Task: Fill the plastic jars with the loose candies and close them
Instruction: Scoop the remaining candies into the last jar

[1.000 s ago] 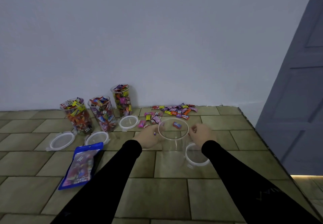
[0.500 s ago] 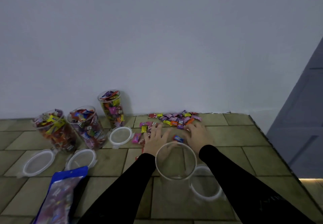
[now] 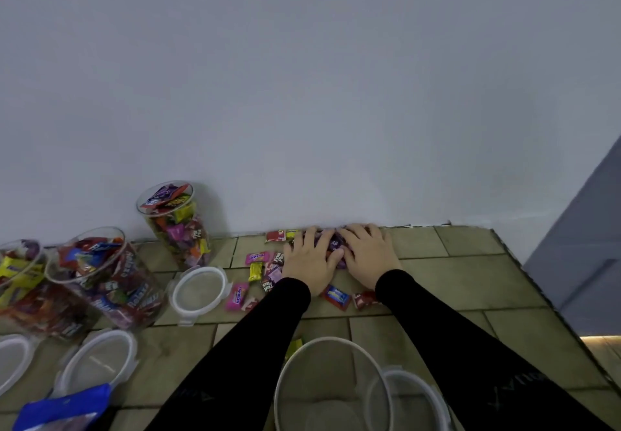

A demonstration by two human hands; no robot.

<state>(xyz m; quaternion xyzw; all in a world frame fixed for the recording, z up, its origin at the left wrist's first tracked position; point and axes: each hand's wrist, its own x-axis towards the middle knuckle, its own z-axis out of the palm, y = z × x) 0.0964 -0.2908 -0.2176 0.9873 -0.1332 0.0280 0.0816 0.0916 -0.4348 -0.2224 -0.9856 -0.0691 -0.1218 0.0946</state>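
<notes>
The pile of loose candies [image 3: 332, 245] lies against the wall, and both hands are laid over it. My left hand [image 3: 311, 259] and my right hand [image 3: 368, 252] rest side by side with fingers spread on the wrappers, hiding most of the pile. More candies are scattered around: a pink one [image 3: 238, 296], a yellow one [image 3: 255, 271], a blue-and-red one [image 3: 336, 296]. An empty clear jar [image 3: 331, 339] stands open between my forearms, its white lid [image 3: 408, 372] beside it on the right.
Three candy-filled open jars [image 3: 176, 225] [image 3: 104, 269] [image 3: 20, 282] stand at the left, with their lids [image 3: 198, 291] [image 3: 97, 363] [image 3: 10, 356] lying in front. A blue candy bag [image 3: 64, 410] lies at the lower left. The tiled surface's edge [image 3: 537, 282] drops off at the right.
Both hands left the empty jar's rim and reached forward onto the candy pile by the wall. The view moved closer and tilted, so the jar now sits at the bottom.
</notes>
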